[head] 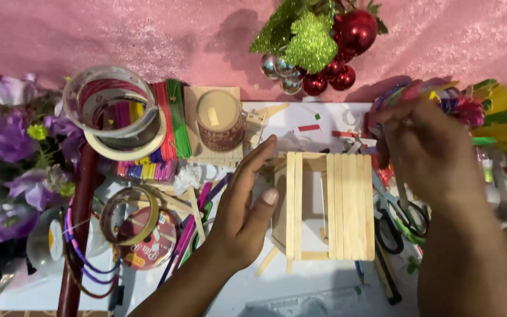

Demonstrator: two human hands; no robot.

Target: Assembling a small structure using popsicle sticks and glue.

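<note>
Wooden craft-stick house [324, 205] sits mid-table, braced along its left wall by the flat, open-fingered left hand [244, 214], while the right hand [423, 147] pinches a thin stick above the scissors [397, 220].

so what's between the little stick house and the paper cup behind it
In the head view, the left hand's fingertips reach into that stretch, beside the stick house. A small stick piece lies next to the paper cup.
</note>
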